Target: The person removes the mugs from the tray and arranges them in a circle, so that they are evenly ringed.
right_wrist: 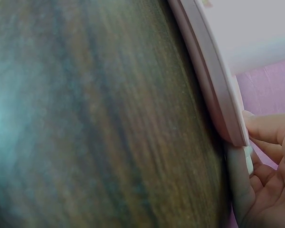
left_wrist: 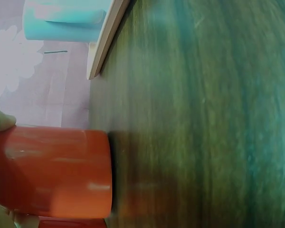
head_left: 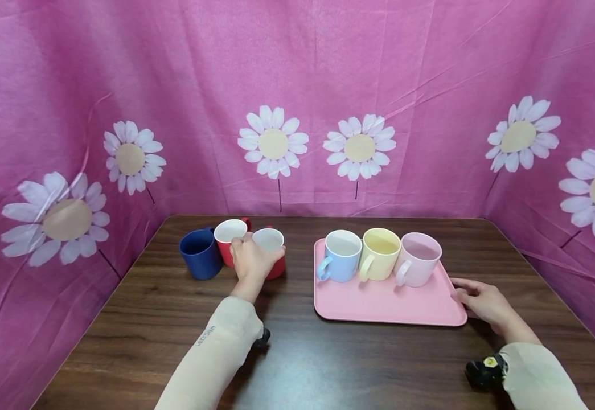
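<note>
In the head view, the left hand (head_left: 254, 260), the nearer one, grips the rim of an upright, white-lined red mug (head_left: 277, 270) from above, left of the pink tray (head_left: 389, 306), whose right edge the right hand (head_left: 489, 306) holds. The left wrist view shows the mug's plain, glossy side between thumb and fingers; the right wrist view, fingers pinching the tray's rim.

Dark lettering (head_left: 205, 336) on the left sleeve (head_left: 214, 357), seemingly one word, not clearly legible

A white-lined red mug (left_wrist: 52, 173) is upright left of a pink tray (head_left: 389, 304) bearing three pastel mugs (head_left: 385, 263).
</note>
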{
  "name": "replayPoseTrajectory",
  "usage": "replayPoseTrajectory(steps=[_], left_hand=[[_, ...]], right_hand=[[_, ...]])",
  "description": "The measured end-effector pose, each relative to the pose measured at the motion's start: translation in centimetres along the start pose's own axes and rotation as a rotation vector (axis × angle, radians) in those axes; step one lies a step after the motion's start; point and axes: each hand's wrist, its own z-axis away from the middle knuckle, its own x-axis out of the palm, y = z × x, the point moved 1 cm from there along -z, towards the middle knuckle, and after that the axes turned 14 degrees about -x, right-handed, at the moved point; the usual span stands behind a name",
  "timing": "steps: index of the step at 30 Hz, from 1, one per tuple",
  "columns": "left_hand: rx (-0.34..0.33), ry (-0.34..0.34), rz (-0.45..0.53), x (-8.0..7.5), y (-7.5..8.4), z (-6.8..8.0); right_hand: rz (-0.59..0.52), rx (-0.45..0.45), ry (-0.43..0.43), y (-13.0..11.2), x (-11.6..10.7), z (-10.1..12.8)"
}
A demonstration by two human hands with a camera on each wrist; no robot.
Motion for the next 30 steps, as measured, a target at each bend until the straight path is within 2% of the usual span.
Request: replayPoseTrajectory(steps=[10,19,30], left_hand=[[-0.071,0.049,0.070,0.6,-0.3,0.3],[-0.066,0.127,0.177,1.1,-0.4,0.7],[-0.064,0.170,0.222,1.8,-0.6,0.7]], right_hand=[[0.003,0.004,0.001,-0.3,0.0,0.0],[0.005,-0.001,0.004,-0.2,0.0,0.0],[0.016,-0.004,0.004,0.0,0.0,0.0]])
